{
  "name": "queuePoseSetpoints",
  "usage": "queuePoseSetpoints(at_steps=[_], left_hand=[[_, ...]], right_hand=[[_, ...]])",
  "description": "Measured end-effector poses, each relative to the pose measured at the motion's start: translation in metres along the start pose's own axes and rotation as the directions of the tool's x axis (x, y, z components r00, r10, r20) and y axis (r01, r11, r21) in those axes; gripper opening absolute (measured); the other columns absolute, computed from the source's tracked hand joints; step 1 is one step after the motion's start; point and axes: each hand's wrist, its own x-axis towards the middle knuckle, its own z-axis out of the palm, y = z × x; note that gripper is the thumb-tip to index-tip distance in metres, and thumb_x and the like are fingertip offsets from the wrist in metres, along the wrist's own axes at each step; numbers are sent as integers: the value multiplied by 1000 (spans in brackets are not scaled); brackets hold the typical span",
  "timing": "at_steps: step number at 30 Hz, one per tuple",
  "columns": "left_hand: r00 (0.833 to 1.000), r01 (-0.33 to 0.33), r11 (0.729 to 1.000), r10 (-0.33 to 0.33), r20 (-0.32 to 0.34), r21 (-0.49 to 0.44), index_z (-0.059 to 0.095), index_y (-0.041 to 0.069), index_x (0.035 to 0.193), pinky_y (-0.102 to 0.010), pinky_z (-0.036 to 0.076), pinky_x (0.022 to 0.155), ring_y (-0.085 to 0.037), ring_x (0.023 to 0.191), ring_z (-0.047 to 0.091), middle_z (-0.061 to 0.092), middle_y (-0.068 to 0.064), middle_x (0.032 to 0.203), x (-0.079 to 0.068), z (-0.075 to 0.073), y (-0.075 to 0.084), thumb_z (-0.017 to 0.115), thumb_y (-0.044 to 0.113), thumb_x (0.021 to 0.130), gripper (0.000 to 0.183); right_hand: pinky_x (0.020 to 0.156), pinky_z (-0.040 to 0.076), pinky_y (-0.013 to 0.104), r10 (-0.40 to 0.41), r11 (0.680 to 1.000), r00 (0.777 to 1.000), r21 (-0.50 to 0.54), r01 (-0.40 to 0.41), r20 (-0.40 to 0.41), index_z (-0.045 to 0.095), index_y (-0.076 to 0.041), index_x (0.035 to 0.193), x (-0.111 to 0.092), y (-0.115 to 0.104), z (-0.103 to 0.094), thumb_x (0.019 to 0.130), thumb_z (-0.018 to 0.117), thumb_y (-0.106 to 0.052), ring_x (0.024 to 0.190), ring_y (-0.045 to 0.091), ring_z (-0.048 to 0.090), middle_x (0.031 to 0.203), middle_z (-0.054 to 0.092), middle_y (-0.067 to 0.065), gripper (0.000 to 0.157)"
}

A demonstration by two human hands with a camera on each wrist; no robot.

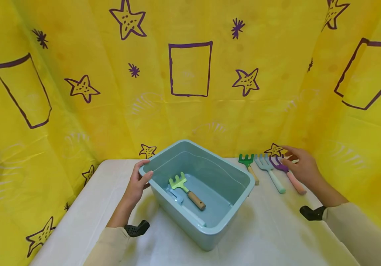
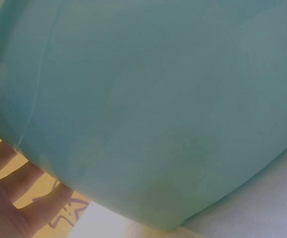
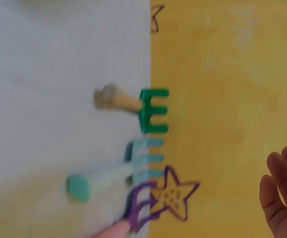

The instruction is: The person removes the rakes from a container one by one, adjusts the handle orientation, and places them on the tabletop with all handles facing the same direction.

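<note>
My left hand [image 1: 136, 183] grips the left corner of a blue-green plastic tub [image 1: 210, 229], thumb over the rim and fingers along the outside. Inside lie a light green hand rake [image 1: 178, 182] with a wooden handle and a light blue tool [image 1: 177, 196], partly hidden by the near wall. My right hand [image 1: 305, 168], holding nothing, hovers over the head of a purple garden fork [image 1: 279, 163] with a pink handle. Left of that fork lie a light blue fork [image 1: 267, 165] with a mint handle and a dark green rake [image 1: 246, 160] with a wooden handle.
A white cloth [image 1: 110, 184] covers the table, which meets a yellow sheet [image 1: 190, 118] at the back. More yellow sheeting, drawn with purple stars and outlines, rises at the left and right sides. Black wrist cameras [image 1: 137, 229] sit at both cuffs.
</note>
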Motion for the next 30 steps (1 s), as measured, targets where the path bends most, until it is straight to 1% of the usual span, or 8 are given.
queuePoseSetpoints(at_steps=[7, 11, 13, 19, 21, 24, 27, 30], left_hand=[[1000, -3, 1000, 3, -6, 7, 28, 19, 146, -63, 36, 100, -43, 129, 39, 28, -15, 150, 0, 0, -2, 53, 26, 100, 52], [1000, -22, 1000, 22, -10, 16, 30, 18, 145, -64, 36, 99, -43, 128, 39, 30, -16, 149, 1, 0, -3, 53, 26, 100, 51], [1000, -20, 1000, 21, -11, 23, 30, 19, 145, -63, 36, 99, -42, 129, 39, 30, -15, 149, 1, 0, -3, 53, 27, 100, 51], [1000, -18, 1000, 18, -5, 18, 27, 18, 147, -64, 36, 98, -44, 130, 36, 25, -17, 152, 1, 0, -2, 52, 24, 101, 53], [1000, -15, 1000, 15, -5, 16, 27, 18, 147, -65, 36, 98, -45, 131, 35, 24, -17, 153, 1, 0, -2, 51, 24, 101, 53], [1000, -8, 1000, 8, -8, 20, 27, 20, 146, -64, 36, 99, -44, 131, 36, 25, -15, 153, 1, 0, -2, 52, 26, 100, 53], [1000, -5, 1000, 6, -11, 23, 28, 20, 146, -63, 36, 99, -44, 131, 36, 26, -15, 152, 1, 0, -2, 53, 27, 100, 52], [1000, -7, 1000, 7, -6, 15, 29, 19, 146, -64, 36, 99, -44, 130, 37, 27, -16, 151, 1, -1, -1, 52, 27, 100, 52]], right_hand=[[64, 48, 13, -36, 997, 999, 75, 36, 5, 53, -1, 135, 11, -36, 13, 95, 63, -17, 91, 34, 58, 104, 60, 19, 44], [66, 50, 17, -53, 990, 998, 134, 47, 43, 53, -3, 136, 20, -58, 21, 95, 64, -17, 90, 32, 58, 106, 59, 18, 44], [69, 52, 21, -59, 987, 996, 151, 47, 72, 53, -4, 136, 25, -70, 25, 95, 64, -19, 92, 33, 59, 109, 59, 19, 45], [82, 54, 44, -56, 981, 982, 194, 19, 183, 52, -8, 138, 41, -105, 38, 95, 65, -25, 102, 34, 59, 118, 58, 18, 48], [83, 54, 45, -67, 974, 973, 227, 15, 221, 52, -9, 137, 47, -114, 43, 94, 66, -26, 104, 33, 58, 119, 58, 17, 49], [83, 55, 43, -78, 954, 955, 301, -13, 288, 51, -10, 138, 55, -129, 53, 93, 67, -27, 103, 32, 59, 121, 57, 16, 51], [82, 55, 43, -89, 924, 929, 379, -59, 360, 51, -10, 138, 63, -144, 62, 92, 68, -24, 99, 31, 60, 121, 56, 17, 50], [84, 55, 45, -96, 897, 894, 427, -113, 437, 51, -8, 137, 70, -157, 71, 93, 67, -22, 99, 33, 61, 121, 55, 18, 49]])
